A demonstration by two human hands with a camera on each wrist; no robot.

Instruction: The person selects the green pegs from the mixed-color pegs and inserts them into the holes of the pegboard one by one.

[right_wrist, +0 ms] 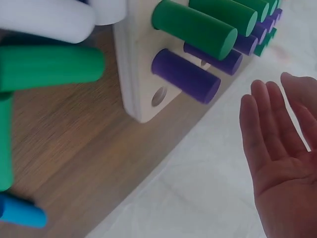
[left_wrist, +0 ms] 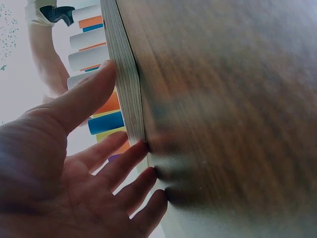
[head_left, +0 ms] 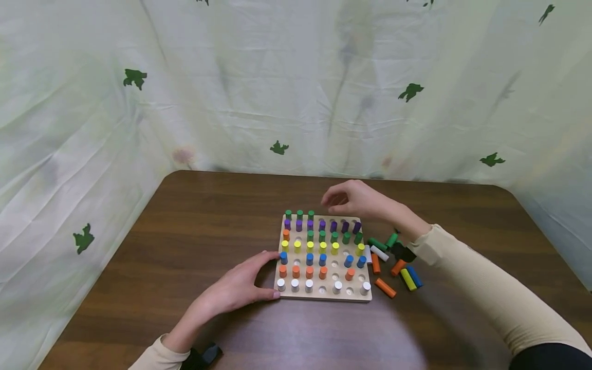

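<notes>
A wooden pegboard (head_left: 329, 296) lies on the table, with rows of colored pegs standing in it and several bare holes. My left hand (head_left: 236, 285) rests against its left side; in the left wrist view the thumb (left_wrist: 94, 89) touches the board's edge and the other fingers spread lower down, near the tabletop. Over the far right of the board hovers my right hand (head_left: 358, 199), beyond a row of purple pegs (head_left: 333, 226). The right wrist view shows its fingers extended, with no peg visible in them. Three green pegs (head_left: 299, 213) stand at the left of the farthest row.
Loose pegs lie right of the board on the brown table (head_left: 208, 205), among them an orange peg (head_left: 385, 288), a yellow peg (head_left: 408, 279), a blue peg (head_left: 414, 276) and a white peg (head_left: 379, 253). A pale curtain (head_left: 296, 92) hangs behind the table.
</notes>
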